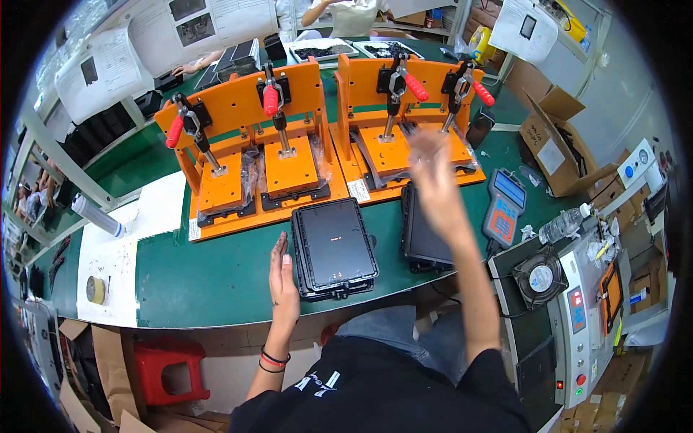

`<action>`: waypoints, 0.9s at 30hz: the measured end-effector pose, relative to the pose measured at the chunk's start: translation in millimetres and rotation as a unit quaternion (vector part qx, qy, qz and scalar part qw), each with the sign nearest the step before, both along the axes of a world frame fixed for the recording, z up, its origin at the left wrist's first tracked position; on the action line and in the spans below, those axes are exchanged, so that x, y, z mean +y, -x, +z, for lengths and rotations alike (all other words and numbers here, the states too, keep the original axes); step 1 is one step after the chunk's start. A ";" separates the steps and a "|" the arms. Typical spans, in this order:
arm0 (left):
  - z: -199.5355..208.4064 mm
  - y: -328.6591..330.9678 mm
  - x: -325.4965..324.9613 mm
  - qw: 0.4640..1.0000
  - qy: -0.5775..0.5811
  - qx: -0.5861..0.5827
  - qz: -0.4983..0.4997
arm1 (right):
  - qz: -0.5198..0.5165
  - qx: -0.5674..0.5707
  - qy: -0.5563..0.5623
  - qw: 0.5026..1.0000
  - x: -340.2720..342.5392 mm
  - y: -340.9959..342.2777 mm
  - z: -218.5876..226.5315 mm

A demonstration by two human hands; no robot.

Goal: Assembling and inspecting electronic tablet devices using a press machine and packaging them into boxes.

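My left hand is held upright at the left edge of a stack of black rectangular plastic cases, fingers stretched out and nothing in them. Whether it touches the stack is hard to tell. My right hand is raised over the front of the right orange clamping fixture, and motion blurs its fingers. Beneath that forearm, another black case stack is partly hidden. Red-handled toggle clamps press orange plates down in both fixtures. Clear film and black parts show under the plates of the left fixture.
A blue handheld meter lies right of the cases. Beyond it are an open cardboard box, a plastic bottle, a small fan and a white machine. White paper covers the table's left end. Co-workers sit behind the fixtures.
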State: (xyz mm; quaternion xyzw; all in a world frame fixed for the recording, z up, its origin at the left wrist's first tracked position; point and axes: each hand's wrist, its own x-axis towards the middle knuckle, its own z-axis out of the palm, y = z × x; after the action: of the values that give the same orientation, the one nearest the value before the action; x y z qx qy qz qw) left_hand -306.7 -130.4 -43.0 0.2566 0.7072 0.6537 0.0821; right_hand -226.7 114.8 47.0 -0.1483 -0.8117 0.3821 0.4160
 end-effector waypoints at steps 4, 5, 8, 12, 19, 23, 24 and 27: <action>-3.2 12.0 16.7 0.996 0.036 0.004 -0.086 | 0.035 -0.078 0.062 0.994 -58.3 -1.4 -55.5; -4.1 17.2 18.2 0.994 0.041 0.014 -0.097 | 0.007 -0.095 0.082 0.992 -66.0 1.8 -70.9; -10.7 18.0 18.4 0.996 0.054 -0.007 -0.076 | -0.011 -0.116 0.201 0.973 -78.9 6.5 -104.6; -24.1 17.8 26.5 0.984 -0.036 -0.111 -0.134 | 0.065 -0.136 0.287 0.946 -90.7 5.3 -123.1; -16.6 16.3 35.6 0.967 -0.051 -0.188 -0.164 | 0.086 -0.093 0.251 0.960 -90.9 8.1 -139.4; -32.9 53.7 38.6 0.973 0.151 0.111 -0.134 | 0.068 -0.093 0.264 0.958 -96.1 -12.6 -129.2; -23.0 51.2 58.1 0.970 0.106 0.134 -0.174 | 0.061 -0.100 0.244 0.963 -97.3 -17.5 -128.3; 12.7 5.5 102.9 0.944 -0.045 0.180 -0.274 | 0.064 -0.051 0.214 0.973 -106.7 -80.0 -88.0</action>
State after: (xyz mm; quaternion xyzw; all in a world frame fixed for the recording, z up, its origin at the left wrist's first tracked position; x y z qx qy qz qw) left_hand -312.2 -27.5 -30.3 0.5572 0.5819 0.5804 0.1182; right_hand -146.7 8.1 -40.9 -0.2014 -0.7390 0.5647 0.3074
